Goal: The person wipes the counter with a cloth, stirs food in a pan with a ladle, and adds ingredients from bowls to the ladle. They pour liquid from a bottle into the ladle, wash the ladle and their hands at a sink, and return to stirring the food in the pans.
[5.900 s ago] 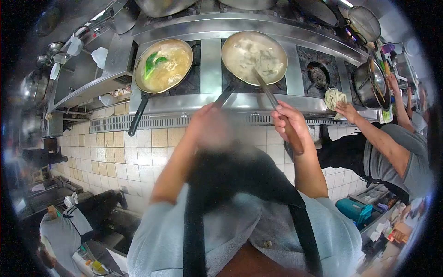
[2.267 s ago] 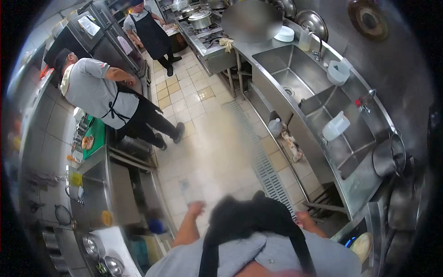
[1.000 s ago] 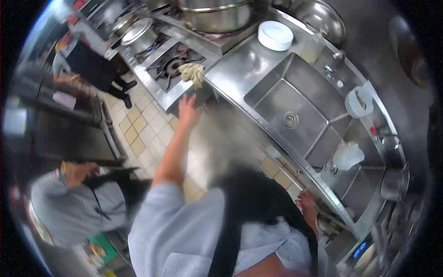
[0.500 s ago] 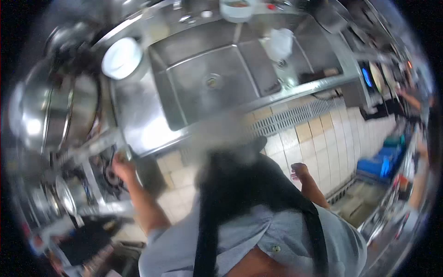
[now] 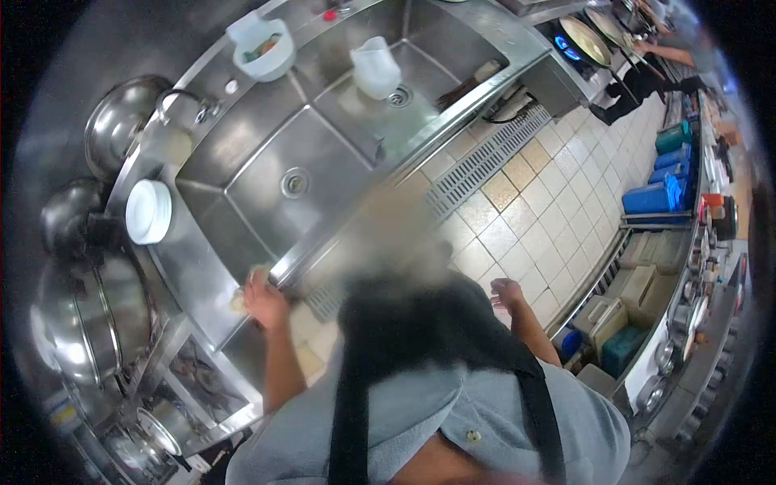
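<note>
My left hand (image 5: 265,301) is at the front edge of the steel sink counter (image 5: 184,271), its fingers curled round a small pale thing (image 5: 238,300) whose kind I cannot make out. My right hand (image 5: 506,293) hangs over the tiled floor, its fingers bent inward. Something pinkish-white shows just under it, too blurred to name. The near sink basin (image 5: 259,190) with its drain lies ahead of my left hand. A stack of white plates (image 5: 149,212) stands on the counter beyond that hand.
A white plastic container (image 5: 376,69) lies in the far basin; a white tub (image 5: 265,48) holding scraps stands behind. Big steel pots (image 5: 93,315) line the left. A floor grate (image 5: 489,162) runs along the sink. Blue bins (image 5: 655,194) are on the right. Another person's arm (image 5: 671,50) reaches to pans by a lit burner.
My view has turned and moved closer to the sink's right side. My left hand has gone from beside the stove to the counter edge. The right hand stays low at my side.
</note>
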A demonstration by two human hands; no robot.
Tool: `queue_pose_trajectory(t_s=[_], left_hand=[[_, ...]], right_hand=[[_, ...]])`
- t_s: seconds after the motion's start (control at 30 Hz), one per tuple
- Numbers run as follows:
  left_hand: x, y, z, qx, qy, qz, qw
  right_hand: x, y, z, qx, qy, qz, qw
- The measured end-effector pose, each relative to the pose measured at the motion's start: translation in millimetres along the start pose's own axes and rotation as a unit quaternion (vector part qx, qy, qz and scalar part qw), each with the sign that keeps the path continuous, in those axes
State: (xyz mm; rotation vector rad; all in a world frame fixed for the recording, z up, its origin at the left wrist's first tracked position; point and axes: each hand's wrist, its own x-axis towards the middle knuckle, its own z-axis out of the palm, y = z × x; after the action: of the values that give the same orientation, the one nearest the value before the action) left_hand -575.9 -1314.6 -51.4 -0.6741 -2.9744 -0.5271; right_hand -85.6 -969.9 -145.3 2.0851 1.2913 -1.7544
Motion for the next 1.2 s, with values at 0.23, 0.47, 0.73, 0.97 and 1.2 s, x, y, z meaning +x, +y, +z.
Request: queue_pose_trajectory(t_s=[0.23,0.47,0.73,0.97,1.2], left_hand=[[21,154,49,-0.120,0.008,0.136,0.983],[85,319,117,-0.143,-0.037,0.305,0.941],[137,513,168,-0.169,-0.119,0.441,0.873],[177,677,247,-0.148,-0.153,0.500,0.839],[257,787,301,-0.106,-0.186,0.493,0.843]], right_hand=[[33,-5,-80,0.022,0.025,0.045,0.998],[62,0,-147,0.074,0.068,0.084,0.991],[94,9,-151,0.040,0.021,-0.051,0.998],[34,-56,-185,0.178,0.139,0.042,0.973],[37,-123,-191,0.212,0.222,0.091,0.947]])
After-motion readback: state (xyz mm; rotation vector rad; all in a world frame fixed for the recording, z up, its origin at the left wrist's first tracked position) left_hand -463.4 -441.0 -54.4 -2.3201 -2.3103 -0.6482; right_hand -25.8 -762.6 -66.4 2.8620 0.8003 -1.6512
